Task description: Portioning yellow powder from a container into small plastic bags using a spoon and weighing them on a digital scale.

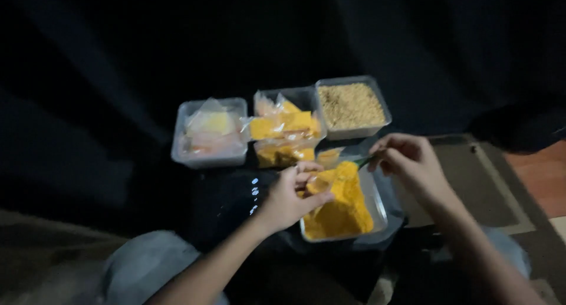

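Setting: a dim scene is seen from above, with a dark cloth behind and clear plastic containers grouped in the middle.
Left hand: the left hand is held over the near container, its fingers closed around a small clear packet that is pinched at the top and shows yellow powder inside.
Right hand: the right hand is raised to the right of the packet, its fingertips pinched shut on a thin green-handled spoon; the spoon's far end is pointed toward the packet's mouth, and whether the two are touching cannot be told.
Near container: a rectangular clear tub is placed nearest the person, heaped with yellow powder; the packet is held just above its far left corner.
Far right container: a tub filled with pale tan grains is set at the far right of the group.
Far middle container: a tub is stacked with filled packets of yellow powder, some spilling over its near edge.
Far left container: a tub is loaded with crumpled clear bags, pale yellow and pinkish in tint; the contents are too blurred to be named.
Right edge: a brown rug with a pale border is seen, and a strip of reddish floor beyond it.
Near foreground: both forearms are seen reaching in from the bottom, and grey fabric is seen at the lower left.
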